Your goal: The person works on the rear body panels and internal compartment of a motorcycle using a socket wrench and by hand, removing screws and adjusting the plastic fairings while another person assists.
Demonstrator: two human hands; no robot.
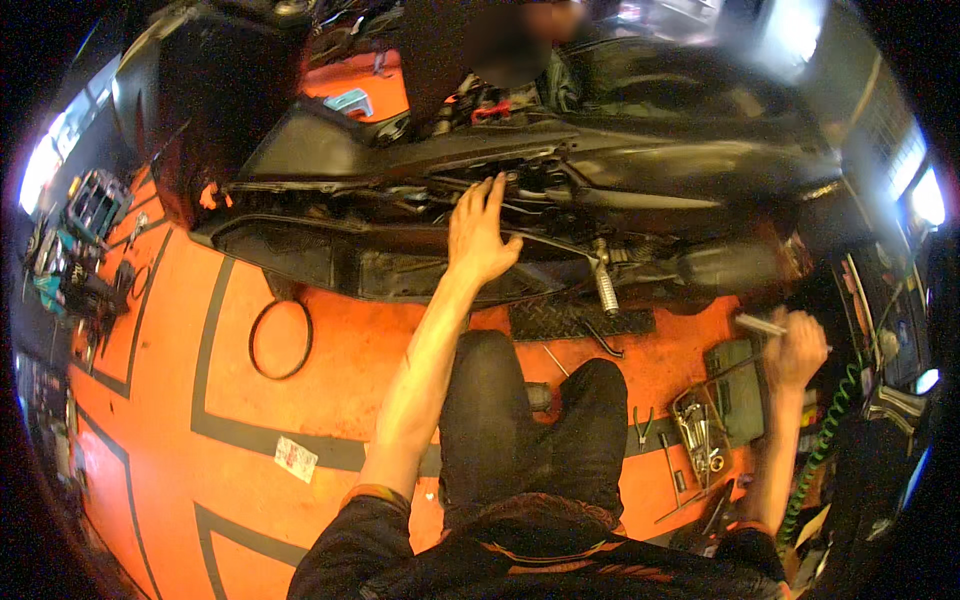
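Observation:
A dark motor scooter [400,250] stretches across the view before my knees, with part of its side opened so that inner parts show. My left hand [482,235] has its fingers stretched out over this opening, at or very close to the frame; it grips nothing. A silver footpeg [606,282] sticks out of the scooter to the right of that hand. Off to the right, my right hand [797,348] is closed round a silver rod-like tool [760,325], slightly blurred, its exact kind unclear. Below that hand lies an open green toolbox [733,385].
A tray of wrenches and sockets [700,430] and green-handled pliers [642,428] lie on the orange floor. A black ring [281,340] and a paper scrap [296,458] are at left. A coiled green hose [835,420] hangs at right. Another person [500,45] is beyond the scooter.

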